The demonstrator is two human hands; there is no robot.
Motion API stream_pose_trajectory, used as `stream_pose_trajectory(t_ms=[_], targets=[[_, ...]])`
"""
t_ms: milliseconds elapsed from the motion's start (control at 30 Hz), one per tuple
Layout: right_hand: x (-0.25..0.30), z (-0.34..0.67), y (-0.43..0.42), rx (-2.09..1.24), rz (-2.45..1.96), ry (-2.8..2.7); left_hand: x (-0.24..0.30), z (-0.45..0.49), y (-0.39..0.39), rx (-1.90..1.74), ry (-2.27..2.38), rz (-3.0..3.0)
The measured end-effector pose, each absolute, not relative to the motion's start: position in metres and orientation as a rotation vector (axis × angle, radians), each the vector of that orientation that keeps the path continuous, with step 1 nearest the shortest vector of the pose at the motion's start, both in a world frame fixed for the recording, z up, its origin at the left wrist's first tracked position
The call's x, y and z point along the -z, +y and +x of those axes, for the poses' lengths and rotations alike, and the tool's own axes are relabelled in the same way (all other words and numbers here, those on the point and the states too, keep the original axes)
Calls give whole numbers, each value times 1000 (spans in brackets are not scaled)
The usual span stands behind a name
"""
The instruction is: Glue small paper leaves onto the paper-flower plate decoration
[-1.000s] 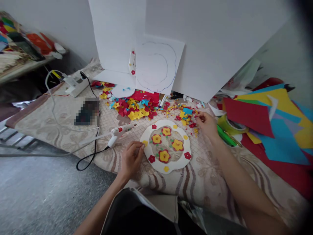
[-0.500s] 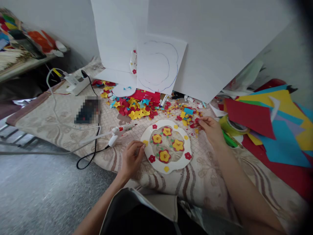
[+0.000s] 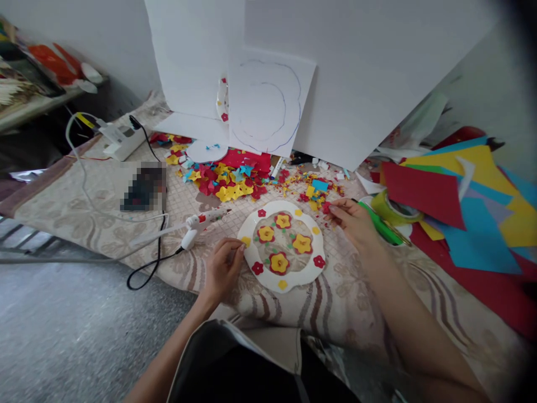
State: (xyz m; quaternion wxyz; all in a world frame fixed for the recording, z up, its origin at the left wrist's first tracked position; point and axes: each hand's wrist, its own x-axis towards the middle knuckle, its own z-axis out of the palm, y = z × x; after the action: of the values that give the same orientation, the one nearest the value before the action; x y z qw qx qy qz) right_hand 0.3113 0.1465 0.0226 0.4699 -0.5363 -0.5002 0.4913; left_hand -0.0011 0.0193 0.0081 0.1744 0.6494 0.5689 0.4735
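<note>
Left hand (image 3: 224, 268) pinches the white flower-covered ring's (image 3: 280, 283) left edge; right hand (image 3: 351, 220) nips a small red paper flower (image 3: 326, 207) beside its upper-right edge, scrap pile (image 3: 235, 182) behind.

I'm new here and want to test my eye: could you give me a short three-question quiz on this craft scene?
1. True or false: the left hand touches the white scalloped paper plate.
2. Which hand pinches a small red paper flower?
3. Which lies left of the plate? A) white glue gun B) green-handled scissors C) yellow tape roll

Key: 1 true; 2 the right hand; 3 A.
</note>
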Motion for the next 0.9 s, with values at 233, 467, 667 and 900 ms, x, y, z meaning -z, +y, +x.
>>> stream_pose_trajectory(t_ms=[233, 467, 667, 900], targets=[[-28, 293, 138, -1327, -1278, -1253, -9, -1, 20, -1323, 1639, 1875], [-25, 293, 139, -1296, -1279, -1238, -7, -2, 20, -1311, 1660, 1872], [-25, 297, 140, -1241, -1278, -1279, -4, -3, 21, -1321, 1692, 1738], [-27, 309, 141, -1166, -1260, -1228, 2, -7, 21, -1356, 1695, 1604]])
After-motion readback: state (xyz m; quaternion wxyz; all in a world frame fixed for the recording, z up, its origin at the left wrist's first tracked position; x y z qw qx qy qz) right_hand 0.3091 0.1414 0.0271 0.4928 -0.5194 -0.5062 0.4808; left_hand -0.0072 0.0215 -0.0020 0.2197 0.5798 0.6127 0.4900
